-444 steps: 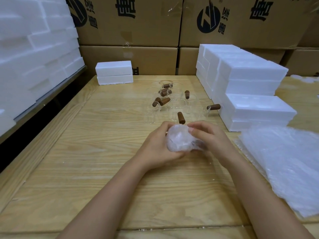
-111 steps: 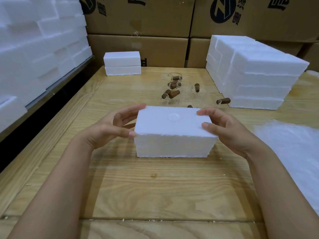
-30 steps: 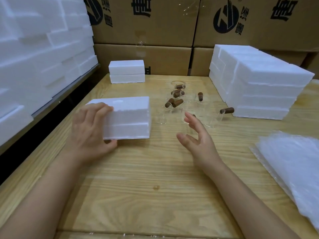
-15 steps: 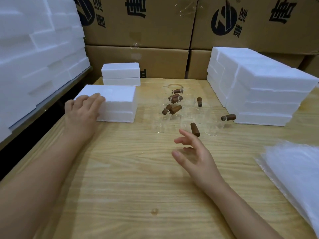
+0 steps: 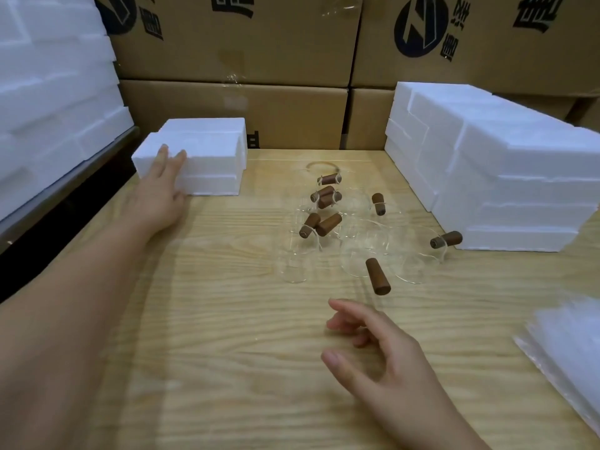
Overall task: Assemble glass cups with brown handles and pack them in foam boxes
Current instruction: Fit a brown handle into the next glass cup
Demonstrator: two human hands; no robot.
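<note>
The left hand lies flat, straight fingers pressed on the foam box's near-left end, gripping nothing. The right hand hovers loosely open and empty above mid-table. The box sits at the far left corner, long axis along the far edge. Cups cluster between it and the right foam stack; the nearest handle points at the near edge.

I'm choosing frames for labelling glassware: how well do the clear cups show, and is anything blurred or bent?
Head view: the glass cups barely show against the table, just faint rims and brown handles; the right hand is slightly blurred; wide-angle distortion tilts the foam stack at left.
</note>
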